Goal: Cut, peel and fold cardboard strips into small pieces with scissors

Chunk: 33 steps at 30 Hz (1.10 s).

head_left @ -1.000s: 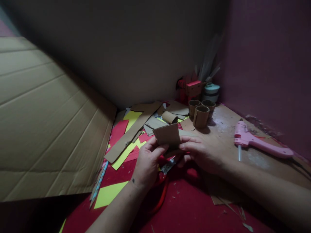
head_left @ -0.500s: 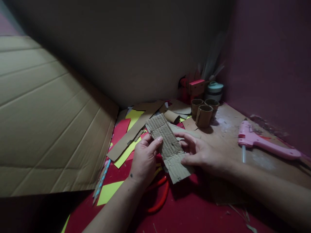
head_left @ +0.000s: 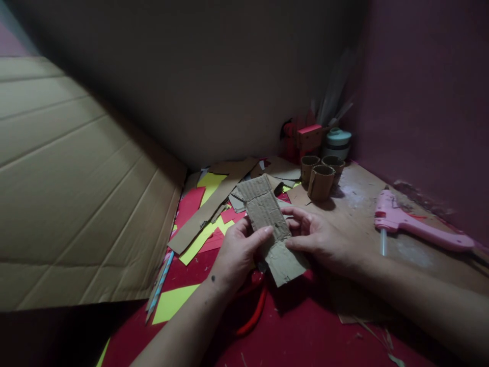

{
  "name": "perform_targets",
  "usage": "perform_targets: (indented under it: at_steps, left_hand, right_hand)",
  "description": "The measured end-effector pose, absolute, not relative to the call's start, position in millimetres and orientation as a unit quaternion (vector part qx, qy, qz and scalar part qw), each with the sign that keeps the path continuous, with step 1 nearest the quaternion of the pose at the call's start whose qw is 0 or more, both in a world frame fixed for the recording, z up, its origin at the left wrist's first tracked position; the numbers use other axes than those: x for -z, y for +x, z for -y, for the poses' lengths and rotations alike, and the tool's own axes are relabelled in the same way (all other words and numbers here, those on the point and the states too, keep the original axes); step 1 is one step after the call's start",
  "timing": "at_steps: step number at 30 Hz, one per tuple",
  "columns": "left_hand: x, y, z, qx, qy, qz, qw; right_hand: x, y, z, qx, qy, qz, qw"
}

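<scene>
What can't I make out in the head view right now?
Head view: left hand, most fingers hidden behind the cardboard strip.
Head view: red handle, rest mostly hidden by strip and left hand.
Head view: long cardboard piece, dark mark too small to read.
Head view: pink glue gun, cord cut off by right edge.

Left hand (head_left: 239,252) and right hand (head_left: 321,234) both pinching, close together

I'm seeing the left forearm (head_left: 187,321) slanting upward, a dark spot (head_left: 213,278) showing near the wrist. The left thumb (head_left: 262,235) is pointing rightward. Opposite, the right forearm (head_left: 412,290) is angling in low, the right thumb (head_left: 301,242) pointing left beneath bent fingers (head_left: 297,214).
</scene>
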<state>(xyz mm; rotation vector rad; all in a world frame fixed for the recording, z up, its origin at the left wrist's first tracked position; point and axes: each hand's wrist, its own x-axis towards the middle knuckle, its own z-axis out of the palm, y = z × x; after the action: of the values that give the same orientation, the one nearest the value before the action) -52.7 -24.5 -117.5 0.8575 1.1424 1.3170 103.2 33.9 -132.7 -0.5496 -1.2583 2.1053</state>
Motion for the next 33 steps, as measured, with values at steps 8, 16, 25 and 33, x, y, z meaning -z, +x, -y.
perform_targets:
  at_steps: [8, 16, 25, 33]
  left_hand:
    - [121.6, -54.4, 24.3, -0.528, 0.393, -0.478, 0.581]
    - [124.2, -54.4, 23.7, -0.529, 0.392, -0.477, 0.582]
    - [118.9, -50.4, 25.5, -0.497, 0.405, -0.493, 0.588]
    - [119.5, -51.3, 25.4, -0.504, 0.406, -0.473, 0.598]
  right_hand:
    - [130.2, 103.8, -33.3, -0.798, -0.220, 0.469, 0.307]
    - [124.5, 103.5, -31.7, -0.789, -0.238, 0.480, 0.301]
    - [129.7, 103.4, -35.2, -0.782, -0.231, 0.470, 0.336]
    - [132.5, 104.3, -35.5, -0.778, -0.234, 0.476, 0.336]
